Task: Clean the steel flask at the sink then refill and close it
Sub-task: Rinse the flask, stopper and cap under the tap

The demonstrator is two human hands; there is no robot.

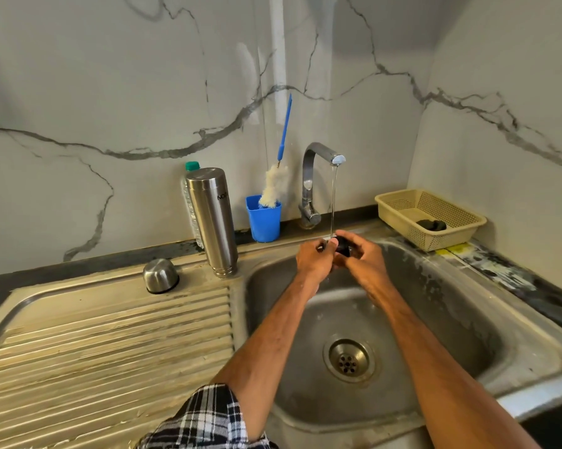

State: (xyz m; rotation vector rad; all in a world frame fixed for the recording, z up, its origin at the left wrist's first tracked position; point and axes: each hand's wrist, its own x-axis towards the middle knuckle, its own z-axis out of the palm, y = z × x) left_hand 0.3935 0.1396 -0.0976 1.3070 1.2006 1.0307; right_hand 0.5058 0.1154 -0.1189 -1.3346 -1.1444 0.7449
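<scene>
Centre of frame: left hand (312, 258) and right hand (365, 259) are both gripping a small black round stopper (343, 245) under the running chrome tap (308, 179). The tall cylindrical steel flask (212, 222) is standing left of centre on the ribbed steel drainboard (111, 335).

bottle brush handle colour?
Blue, on the bottle brush standing in the blue cup; head view, the only one.
</scene>
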